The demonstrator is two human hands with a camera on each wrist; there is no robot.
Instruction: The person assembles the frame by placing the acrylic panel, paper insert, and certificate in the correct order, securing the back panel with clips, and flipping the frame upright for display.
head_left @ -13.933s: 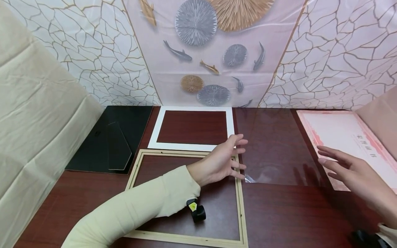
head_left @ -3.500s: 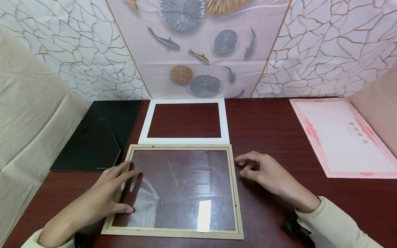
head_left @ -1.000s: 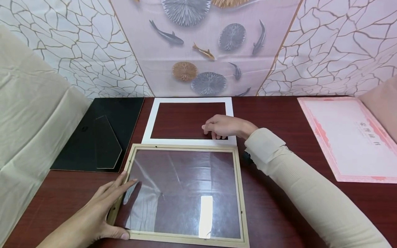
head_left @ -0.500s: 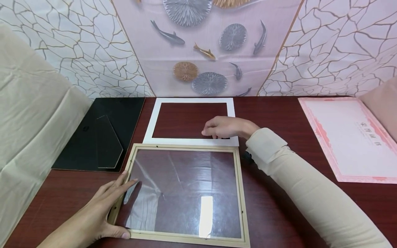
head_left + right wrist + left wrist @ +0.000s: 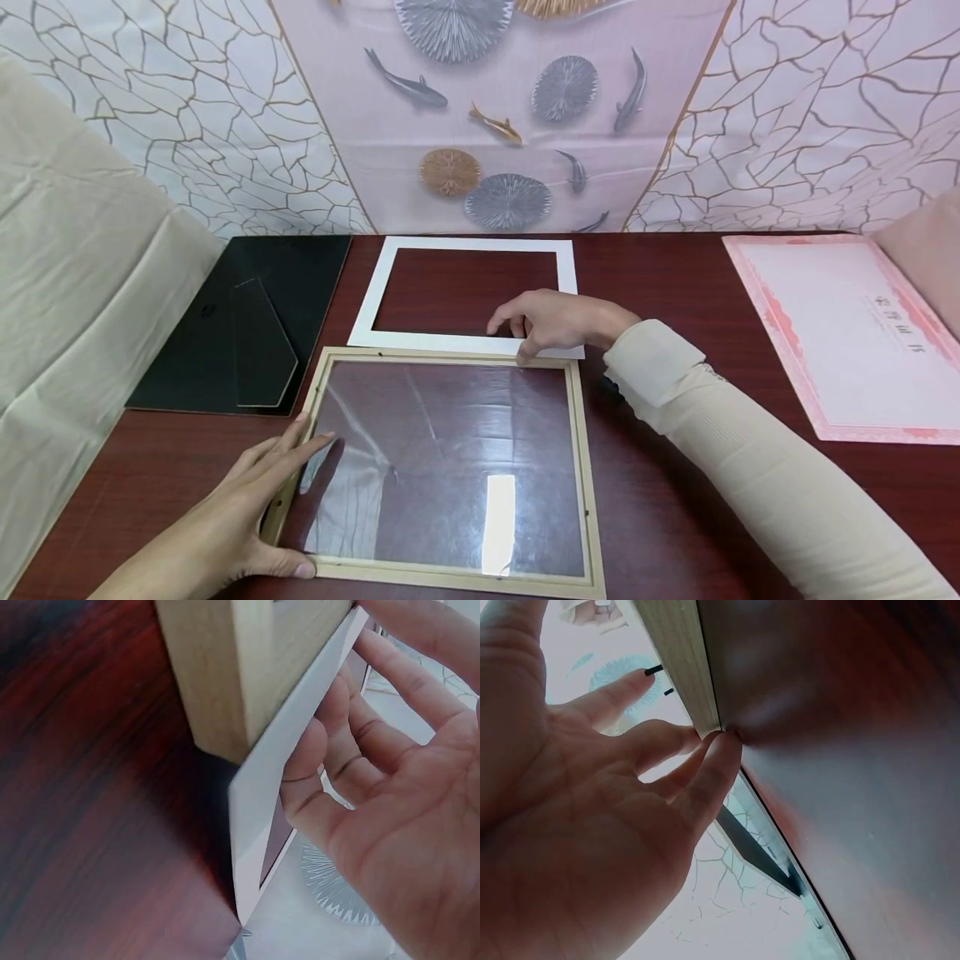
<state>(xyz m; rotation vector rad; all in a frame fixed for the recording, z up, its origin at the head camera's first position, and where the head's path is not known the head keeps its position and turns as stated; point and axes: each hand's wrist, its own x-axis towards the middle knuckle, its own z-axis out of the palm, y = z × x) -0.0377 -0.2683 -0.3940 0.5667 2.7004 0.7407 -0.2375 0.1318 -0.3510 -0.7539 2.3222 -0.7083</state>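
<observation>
The wooden frame (image 5: pixel 590 467) is laid flat at the near middle of the dark red-brown table (image 5: pixel 652 275), and a clear sheet (image 5: pixel 442 450), marked by a bright reflection, is set within it. Its left side is touched by the left hand (image 5: pixel 243 517): the thumb is rested at the near left corner, the other fingers are placed farther up along the edge, and a wide span is left between them. In the left wrist view, small dark tabs (image 5: pixel 654 670) are seen on the frame beside one fingertip.

The white mat (image 5: pixel 431 341) is placed just beyond the frame. Its near strip is pinched toward the right end by the right hand (image 5: pixel 558 319), with the thumb at the outer edge and the bent fingers at the inner edge, so a narrow grip is formed. Whether the strip is raised slightly off the table cannot be told with certainty, as it is seen steeply from the right wrist.

At the far left, a black board (image 5: pixel 172 350) is laid with its stand (image 5: pixel 258 350) uppermost. At the far right, a pink-bordered sheet (image 5: pixel 832 333) is placed. The table is backed by a patterned cloth (image 5: pixel 487 92).
</observation>
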